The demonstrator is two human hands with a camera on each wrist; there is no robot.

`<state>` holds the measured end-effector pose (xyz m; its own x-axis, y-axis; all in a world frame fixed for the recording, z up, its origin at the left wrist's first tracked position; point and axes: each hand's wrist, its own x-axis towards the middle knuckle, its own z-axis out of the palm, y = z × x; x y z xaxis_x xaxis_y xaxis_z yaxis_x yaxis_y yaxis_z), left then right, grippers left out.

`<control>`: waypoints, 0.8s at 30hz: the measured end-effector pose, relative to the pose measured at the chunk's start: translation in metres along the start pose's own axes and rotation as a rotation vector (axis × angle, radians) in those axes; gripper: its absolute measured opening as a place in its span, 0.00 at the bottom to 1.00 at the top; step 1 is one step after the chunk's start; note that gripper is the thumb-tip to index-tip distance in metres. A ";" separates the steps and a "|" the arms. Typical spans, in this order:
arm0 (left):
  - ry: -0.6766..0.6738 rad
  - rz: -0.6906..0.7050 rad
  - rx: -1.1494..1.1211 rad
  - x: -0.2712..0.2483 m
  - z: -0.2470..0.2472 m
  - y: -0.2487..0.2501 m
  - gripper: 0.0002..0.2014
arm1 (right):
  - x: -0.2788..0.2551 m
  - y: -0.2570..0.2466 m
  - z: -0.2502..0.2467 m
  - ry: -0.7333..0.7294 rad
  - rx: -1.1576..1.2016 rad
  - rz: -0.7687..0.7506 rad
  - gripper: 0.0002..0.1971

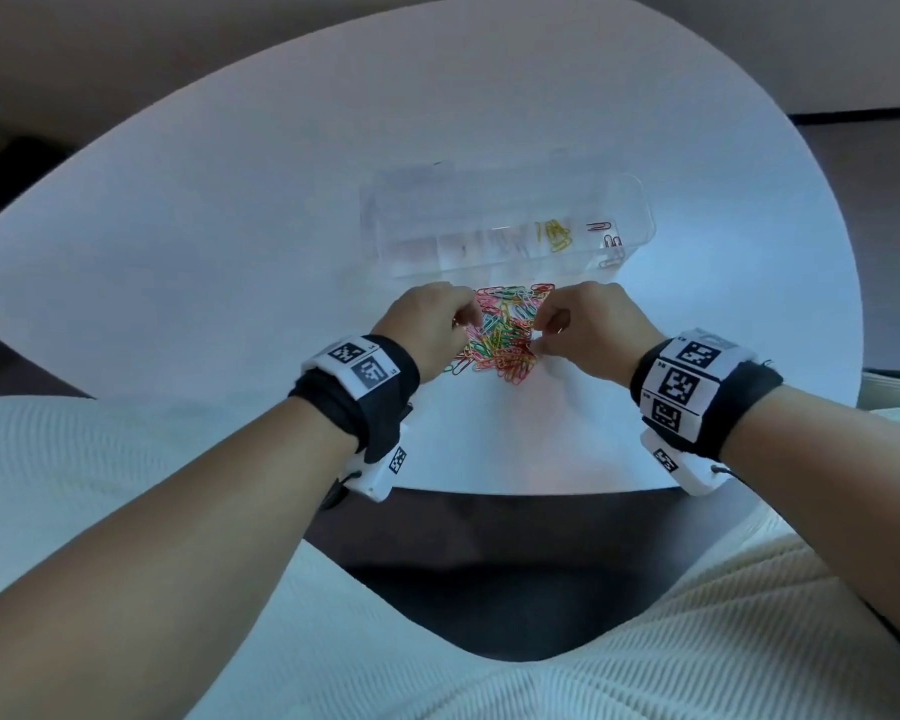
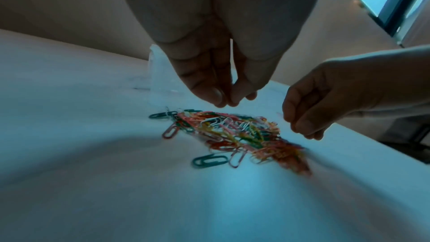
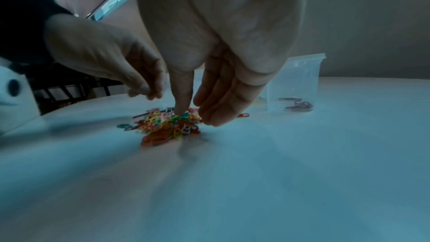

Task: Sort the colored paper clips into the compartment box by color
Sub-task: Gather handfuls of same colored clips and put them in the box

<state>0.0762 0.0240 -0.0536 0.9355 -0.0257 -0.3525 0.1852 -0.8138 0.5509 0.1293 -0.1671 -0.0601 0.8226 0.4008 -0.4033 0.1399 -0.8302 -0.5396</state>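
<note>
From above, both hands work at a heap of coloured paper clips (image 1: 500, 332) on the white tabletop (image 1: 230, 283), just in front of the clear compartment box (image 1: 505, 226). Only this high view looks down into the box: a cluster of yellow clips (image 1: 556, 235) lies in one compartment, a few dark clips (image 1: 608, 236) in the end compartment to the right of it, and some pale ones, hard to make out, further left.

The left wrist view shows what the overhead hides: the left hand (image 2: 221, 73) hangs above the far edge of the heap with thumb and fingertips drawn together; whether anything is pinched between them I cannot tell. A few green and pink clips lie loose at the heap's near edge.

The right wrist view shows the right hand (image 3: 209, 84) with its thumb pressed down into the heap and its fingers held fairly straight beside it, touching the clips; no single clip is clearly gripped. Beyond it stands the box end with the dark clips against its wall.

Both wrists wear black bands carrying white blocks printed with square black-and-white marker codes (image 1: 679, 379); the tiny lettering beside them is not legible. Cream ribbed fabric (image 1: 749, 641) fills the foreground, with a dark floor between.
</note>
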 end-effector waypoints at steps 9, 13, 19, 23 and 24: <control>0.014 0.039 0.167 0.016 0.014 -0.024 0.14 | 0.002 0.005 0.017 0.007 -0.077 -0.045 0.09; 0.017 0.017 0.185 0.017 0.017 -0.024 0.14 | 0.003 0.009 0.015 0.014 -0.100 -0.024 0.08; 0.035 -0.016 0.193 0.013 0.017 -0.021 0.16 | 0.004 0.009 0.003 -0.017 0.101 0.097 0.08; 0.039 -0.044 0.161 0.012 0.010 -0.015 0.15 | 0.008 0.010 -0.004 -0.053 0.240 0.114 0.08; 0.053 -0.057 0.110 0.012 0.007 -0.013 0.15 | 0.009 0.010 -0.005 -0.065 0.294 0.117 0.09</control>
<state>0.0835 0.0299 -0.0701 0.9396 0.0508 -0.3384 0.2069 -0.8720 0.4437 0.1411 -0.1735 -0.0655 0.7854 0.3412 -0.5165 -0.1265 -0.7283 -0.6735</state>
